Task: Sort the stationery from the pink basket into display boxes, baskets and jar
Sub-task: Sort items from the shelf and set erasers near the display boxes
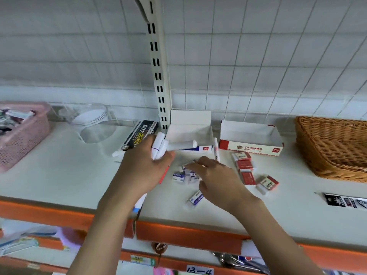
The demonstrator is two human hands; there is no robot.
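Note:
My left hand point(143, 165) grips a bundle of white markers point(161, 144) over the shelf, just in front of an open white and blue display box point(190, 132). My right hand point(214, 175) reaches down with its fingertips on a small cluster of blue and white erasers point(181, 176); whether it pinches one I cannot tell. One more blue eraser point(195, 198) lies nearer the shelf edge. Several red erasers point(245, 165) lie loose in front of the red and white display box point(251, 143). The pink basket point(21, 135) stands at the far left with stationery inside.
A clear jar point(91, 120) lies on its side behind the pink basket. A black pen box point(141, 133) leans by the shelf upright. A wicker basket point(333, 147) stands at the right. A white marker point(216, 149) lies between the boxes. A sticker strip point(345, 201) lies near the orange shelf edge point(178, 231).

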